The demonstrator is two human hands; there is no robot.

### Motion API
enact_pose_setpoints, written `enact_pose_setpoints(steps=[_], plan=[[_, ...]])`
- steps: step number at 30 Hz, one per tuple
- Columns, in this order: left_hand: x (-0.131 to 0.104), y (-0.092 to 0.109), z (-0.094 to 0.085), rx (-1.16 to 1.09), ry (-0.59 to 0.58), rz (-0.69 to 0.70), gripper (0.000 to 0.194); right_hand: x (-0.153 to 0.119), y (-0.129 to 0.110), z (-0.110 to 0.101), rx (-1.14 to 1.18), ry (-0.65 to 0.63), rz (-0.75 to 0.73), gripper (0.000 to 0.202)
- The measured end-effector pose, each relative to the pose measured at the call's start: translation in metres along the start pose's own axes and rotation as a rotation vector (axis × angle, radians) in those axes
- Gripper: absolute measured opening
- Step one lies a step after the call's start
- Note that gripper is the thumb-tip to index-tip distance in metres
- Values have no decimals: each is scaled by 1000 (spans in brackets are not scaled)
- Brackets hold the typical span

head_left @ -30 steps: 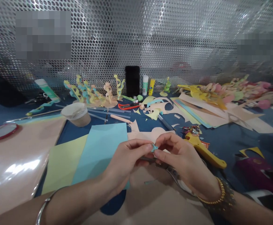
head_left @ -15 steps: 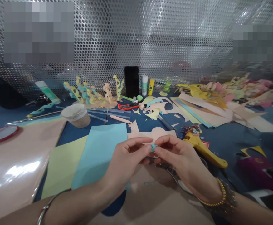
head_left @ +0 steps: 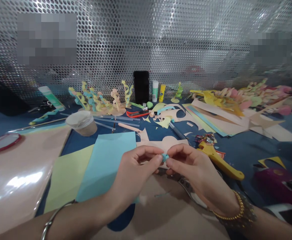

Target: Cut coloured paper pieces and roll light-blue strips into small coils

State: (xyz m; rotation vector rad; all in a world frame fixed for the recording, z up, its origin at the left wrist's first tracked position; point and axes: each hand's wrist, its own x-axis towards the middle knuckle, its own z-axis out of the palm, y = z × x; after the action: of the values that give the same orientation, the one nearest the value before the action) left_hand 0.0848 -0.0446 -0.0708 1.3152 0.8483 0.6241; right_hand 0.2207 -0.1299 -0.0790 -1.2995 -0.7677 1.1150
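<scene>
A small blue paper piece [head_left: 165,157] is pinched between the fingertips of both hands near the middle of the view. My left hand [head_left: 139,166] grips its left side with thumb and forefinger. From the right, my right hand [head_left: 194,166] holds its other side the same way. Below the hands lie a pink paper sheet [head_left: 161,213] and a metal tool [head_left: 191,193], partly hidden by my right hand. A light blue sheet [head_left: 105,156] rests to the left, overlapping a pale green sheet [head_left: 68,176].
A yellow glue gun [head_left: 221,163] lies to the right, near a purple object [head_left: 276,183]. A covered cup [head_left: 82,123] stands at the left. Behind are paper spirals [head_left: 90,96], a black phone [head_left: 141,86], glue sticks [head_left: 155,91] and a red cutter [head_left: 137,114].
The blue piece has turned slightly between the fingertips and shows a more folded shape. Both hands remain in nearly the same place.
</scene>
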Motion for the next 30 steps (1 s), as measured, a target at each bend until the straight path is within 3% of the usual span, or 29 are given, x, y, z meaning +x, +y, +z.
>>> enact_pose_setpoints(steps=[5, 19, 30], plan=[[0, -1, 0, 48, -1, 24, 6, 0, 0, 1, 2, 28, 46, 16], [-3, -4, -3, 141, -17, 98, 8, 0, 1, -1, -63, 12, -14, 15], [-3, -3, -1, 65, -18, 38, 8, 1, 5, -1, -25, 1, -35, 18]])
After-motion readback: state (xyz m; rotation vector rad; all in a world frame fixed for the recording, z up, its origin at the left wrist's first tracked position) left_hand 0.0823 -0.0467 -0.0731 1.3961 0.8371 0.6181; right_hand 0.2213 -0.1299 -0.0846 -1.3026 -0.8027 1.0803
